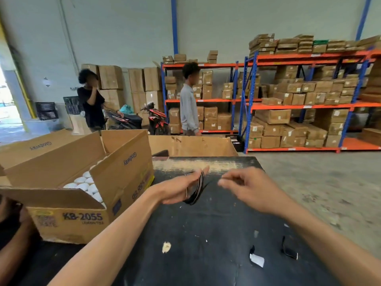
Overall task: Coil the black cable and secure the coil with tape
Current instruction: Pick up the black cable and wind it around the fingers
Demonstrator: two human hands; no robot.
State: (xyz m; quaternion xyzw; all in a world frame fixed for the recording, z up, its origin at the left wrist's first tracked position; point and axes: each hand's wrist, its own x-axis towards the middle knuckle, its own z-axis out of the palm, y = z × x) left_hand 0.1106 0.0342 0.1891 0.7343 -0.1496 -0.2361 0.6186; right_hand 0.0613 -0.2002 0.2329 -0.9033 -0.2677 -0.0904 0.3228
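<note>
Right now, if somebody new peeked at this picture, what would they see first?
First, the two hands in the middle: the left hand has loops of black cable wound around its fingers, and the right hand pinches the loose end beside it, above the black table. To the left sits an open cardboard box of white round things. Behind stand orange and blue shelves stacked with boxes.
</note>
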